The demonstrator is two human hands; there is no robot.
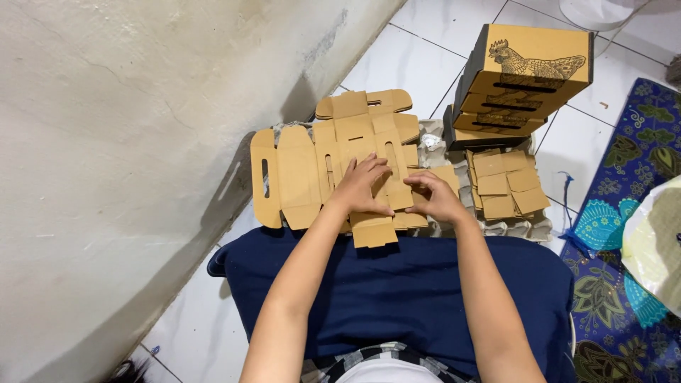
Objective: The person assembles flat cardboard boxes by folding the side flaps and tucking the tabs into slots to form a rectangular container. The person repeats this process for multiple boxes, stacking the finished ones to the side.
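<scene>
A flat, unfolded brown cardboard box blank (301, 170) lies in front of my lap on grey egg trays. My left hand (362, 186) rests palm down on the middle of the blank, fingers spread over its flaps. My right hand (438, 198) presses on the blank's right-hand flaps, fingers curled against the cardboard. Both hands touch the same sheet; neither lifts it.
Several folded brown boxes with a hen drawing (528, 74) are stacked at the upper right. Smaller flat cardboard pieces (505, 183) lie on a grey egg tray (525, 228). A plaster wall (128, 142) stands left, a patterned blue mat (624, 269) right, and a dark blue cloth (397, 284) covers my lap.
</scene>
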